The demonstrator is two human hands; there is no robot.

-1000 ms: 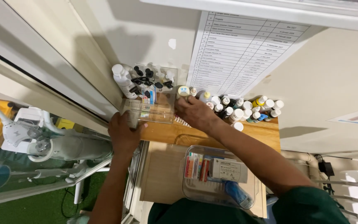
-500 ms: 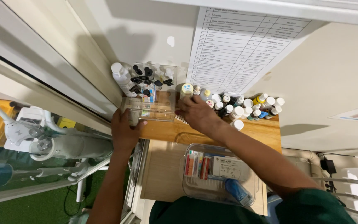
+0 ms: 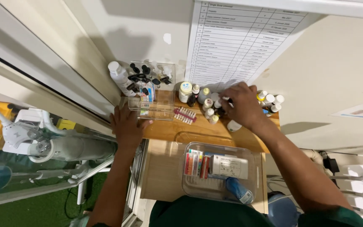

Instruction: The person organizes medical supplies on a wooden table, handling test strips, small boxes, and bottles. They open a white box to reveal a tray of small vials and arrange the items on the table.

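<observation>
Right hand [image 3: 241, 106] among small bottles [image 3: 210, 106]; left hand [image 3: 127, 126] steadies clear organizer [image 3: 154, 110].

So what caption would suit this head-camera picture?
Left hand rests by a clear organiser box while the right hand reaches among small bottles on a wooden shelf.

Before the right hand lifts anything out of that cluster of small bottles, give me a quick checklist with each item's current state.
1. Right hand over the small bottles: ok, fingers among them.
2. Grip on one bottle: cannot tell, fingertips hide it.
3. Left hand bracing the clear organizer box: ok, it rests at the box's left front corner.
4. Bottles upright: ok for those in view; those under the hand are hidden.
5. Shade tab strip clear of the hand: ok, lying apart on the wooden shelf.
6. Lidded clear container on the lower shelf: ok, untouched.
</observation>
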